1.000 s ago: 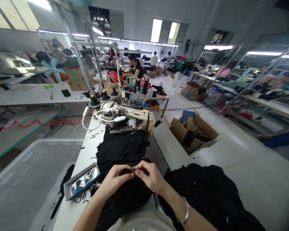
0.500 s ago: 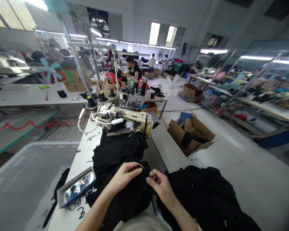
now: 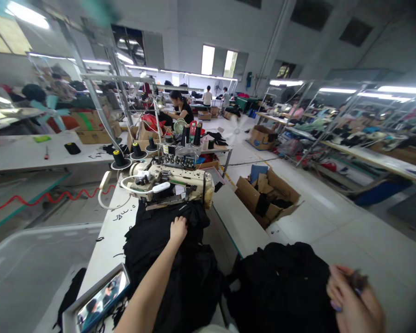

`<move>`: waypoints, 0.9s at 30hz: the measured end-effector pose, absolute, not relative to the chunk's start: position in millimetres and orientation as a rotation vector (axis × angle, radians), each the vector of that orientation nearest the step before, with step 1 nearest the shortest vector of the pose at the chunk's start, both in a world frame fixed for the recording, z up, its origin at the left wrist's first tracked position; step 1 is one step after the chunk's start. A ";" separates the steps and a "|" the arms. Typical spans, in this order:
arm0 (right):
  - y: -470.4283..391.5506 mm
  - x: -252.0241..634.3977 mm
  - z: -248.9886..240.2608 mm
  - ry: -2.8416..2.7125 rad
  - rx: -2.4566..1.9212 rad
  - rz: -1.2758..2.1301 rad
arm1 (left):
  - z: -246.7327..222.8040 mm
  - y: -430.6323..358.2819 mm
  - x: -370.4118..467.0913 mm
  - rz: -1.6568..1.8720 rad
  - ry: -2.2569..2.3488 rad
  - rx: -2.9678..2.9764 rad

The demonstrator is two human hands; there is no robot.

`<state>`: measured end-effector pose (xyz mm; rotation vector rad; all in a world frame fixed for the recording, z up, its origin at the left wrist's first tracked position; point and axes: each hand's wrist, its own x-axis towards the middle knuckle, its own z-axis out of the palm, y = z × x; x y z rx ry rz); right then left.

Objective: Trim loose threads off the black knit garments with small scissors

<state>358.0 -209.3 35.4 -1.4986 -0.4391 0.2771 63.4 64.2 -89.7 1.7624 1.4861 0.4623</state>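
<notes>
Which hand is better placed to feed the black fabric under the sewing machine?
Left. The left hand already rests on the black fabric just before the sewing machine; the right hand is off to the side, apparently pinching something small.

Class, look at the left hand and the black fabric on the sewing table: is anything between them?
Nothing visible: the left hand rests directly on the black fabric, just short of the sewing machine.

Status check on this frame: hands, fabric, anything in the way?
Left hand flat on black fabric before sewing machine. Right hand off to the side, pinching something small, blurred. Phone beside the fabric.
</notes>
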 end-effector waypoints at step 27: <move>-84.0 154.5 36.7 -1.529 -1.131 0.662 | 37.8 -21.2 -17.8 1.367 0.268 0.383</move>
